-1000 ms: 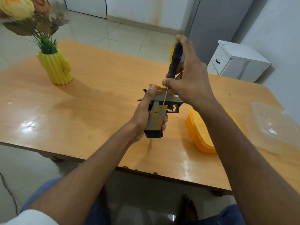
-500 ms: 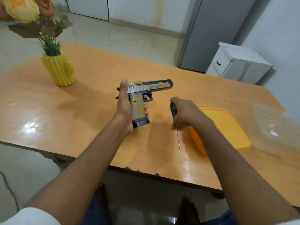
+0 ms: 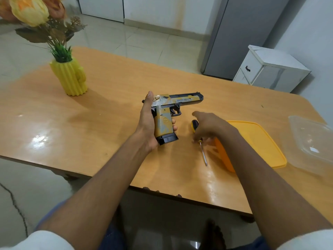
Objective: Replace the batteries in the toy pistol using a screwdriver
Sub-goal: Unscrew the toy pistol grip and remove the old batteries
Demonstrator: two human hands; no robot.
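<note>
Head view: left hand (image 3: pixel 149 123) grips toy pistol (image 3: pixel 167 116); right hand (image 3: pixel 209 129), fingers loosely spread over screwdriver (image 3: pixel 199 139), should lift clear without rolling it

Person is wearing white short sleeves: cuffs are showing at bottom left and bottom right corners, forearms bare below them. Left hand (image 3: pixel 146 121) and right hand (image 3: pixel 210 127) are wearing no gloves, rings or watch. Blue trousers are showing under the table edge. One bare foot is showing on the floor.
</note>
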